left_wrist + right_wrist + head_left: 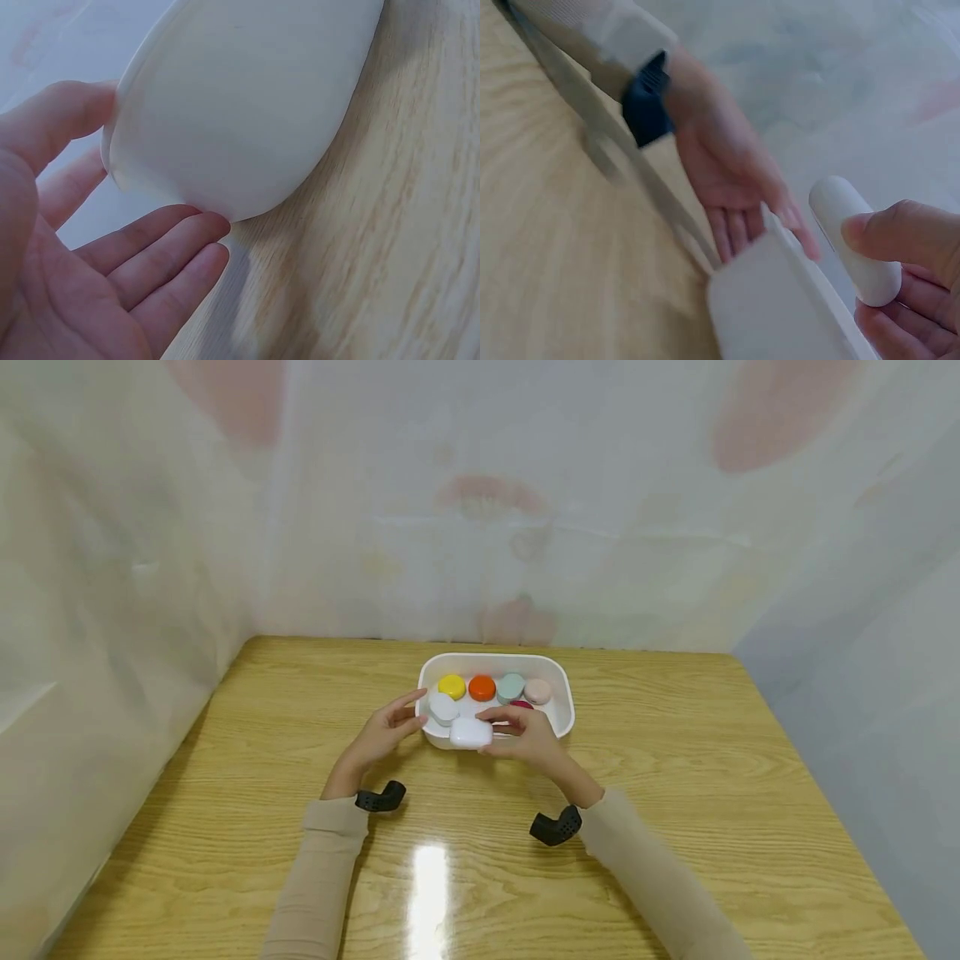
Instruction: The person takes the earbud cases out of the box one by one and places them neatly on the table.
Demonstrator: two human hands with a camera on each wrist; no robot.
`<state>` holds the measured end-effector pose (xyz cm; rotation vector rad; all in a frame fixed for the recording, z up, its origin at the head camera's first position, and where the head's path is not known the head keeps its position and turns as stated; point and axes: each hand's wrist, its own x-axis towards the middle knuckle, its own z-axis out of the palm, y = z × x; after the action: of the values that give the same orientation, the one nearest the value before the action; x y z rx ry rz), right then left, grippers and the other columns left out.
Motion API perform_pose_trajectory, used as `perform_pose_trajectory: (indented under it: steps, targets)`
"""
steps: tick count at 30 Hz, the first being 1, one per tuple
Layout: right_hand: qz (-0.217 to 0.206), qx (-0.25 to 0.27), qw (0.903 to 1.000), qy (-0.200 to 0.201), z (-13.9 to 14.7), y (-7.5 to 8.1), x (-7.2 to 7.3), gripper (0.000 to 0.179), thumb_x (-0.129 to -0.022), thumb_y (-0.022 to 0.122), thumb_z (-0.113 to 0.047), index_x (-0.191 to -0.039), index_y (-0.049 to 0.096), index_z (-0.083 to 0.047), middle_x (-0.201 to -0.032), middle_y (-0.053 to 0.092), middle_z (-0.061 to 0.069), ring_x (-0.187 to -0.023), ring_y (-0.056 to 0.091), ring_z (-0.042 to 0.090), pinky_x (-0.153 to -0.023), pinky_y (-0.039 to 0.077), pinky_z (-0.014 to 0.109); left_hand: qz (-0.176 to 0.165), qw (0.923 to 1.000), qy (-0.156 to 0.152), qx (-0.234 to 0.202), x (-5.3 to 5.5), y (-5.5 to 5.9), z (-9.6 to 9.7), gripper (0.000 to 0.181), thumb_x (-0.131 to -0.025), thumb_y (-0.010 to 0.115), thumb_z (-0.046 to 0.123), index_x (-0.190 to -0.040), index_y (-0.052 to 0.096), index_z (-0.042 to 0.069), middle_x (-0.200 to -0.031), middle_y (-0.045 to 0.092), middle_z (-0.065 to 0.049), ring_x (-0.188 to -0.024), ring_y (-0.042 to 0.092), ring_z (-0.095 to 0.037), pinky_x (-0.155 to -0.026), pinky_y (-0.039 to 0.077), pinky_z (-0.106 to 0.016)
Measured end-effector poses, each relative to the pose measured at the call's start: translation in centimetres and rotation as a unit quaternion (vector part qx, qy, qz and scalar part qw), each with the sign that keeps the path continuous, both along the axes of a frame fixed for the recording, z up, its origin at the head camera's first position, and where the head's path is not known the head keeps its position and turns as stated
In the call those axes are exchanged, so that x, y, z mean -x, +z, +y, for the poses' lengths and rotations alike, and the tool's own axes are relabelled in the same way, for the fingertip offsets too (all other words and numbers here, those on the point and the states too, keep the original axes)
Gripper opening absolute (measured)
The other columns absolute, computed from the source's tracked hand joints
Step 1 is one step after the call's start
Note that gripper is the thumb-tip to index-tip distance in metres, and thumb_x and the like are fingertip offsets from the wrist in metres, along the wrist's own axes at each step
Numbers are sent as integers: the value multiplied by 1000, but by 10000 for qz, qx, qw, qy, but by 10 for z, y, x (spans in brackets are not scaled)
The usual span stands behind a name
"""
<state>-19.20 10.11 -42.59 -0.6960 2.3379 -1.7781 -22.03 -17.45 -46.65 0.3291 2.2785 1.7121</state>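
A white tray (559, 727) with rounded corners stands on the wooden table. At its left end my left hand (382, 732) grips the rim between thumb and index finger. The other fingers lie against the outer wall in the left wrist view, nearly straight. My right hand (527, 735) pinches a white earbud case (471, 733), thumb on one side and fingers on the other. In the head view the case overlaps the tray's front rim. The right wrist view shows it as a smooth, rounded bar (851, 236) beside the tray wall (772, 300), with a thin seam.
Inside the tray lie several small round pieces: yellow (452, 687), orange (482, 687), pale green (511, 686), light pink (537, 691), white (443, 708) and dark red (522, 704), the last partly hidden by my right hand. Pale patterned sheeting (480, 560) hangs behind the table (675, 735).
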Motion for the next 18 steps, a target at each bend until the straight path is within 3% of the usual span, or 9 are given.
perform_pose_trajectory:
  steps: [4,11,18]
  targets:
    - [38,69,9998,159,-2,-6,-13,45,-71,79,7,-114,64,9,-117,65,27,-110,64,38,-93,56,32,36,10000,-6,-6,0,0,-1,59,-98,56,30,-151,33,18,-148,44,-23,-135,46,-40,-111,39,-55]
    - [-156,-1,9992,356,-5,-23,-25,46,-72,80,5,-115,64,7,-118,66,26,-112,63,39,-98,53,43,59,10000,-16,-54,1,0,0,59,-98,57,29,-151,34,19,-147,45,-24,-134,47,-39,-110,40,-54]
    - [-230,166,9977,611,-10,-42,-28,43,-73,78,6,-114,64,11,-118,65,30,-112,62,42,-95,55,39,-4,9999,84,112,1,-2,0,59,-97,57,32,-151,35,22,-147,45,-22,-134,47,-38,-111,41,-52]
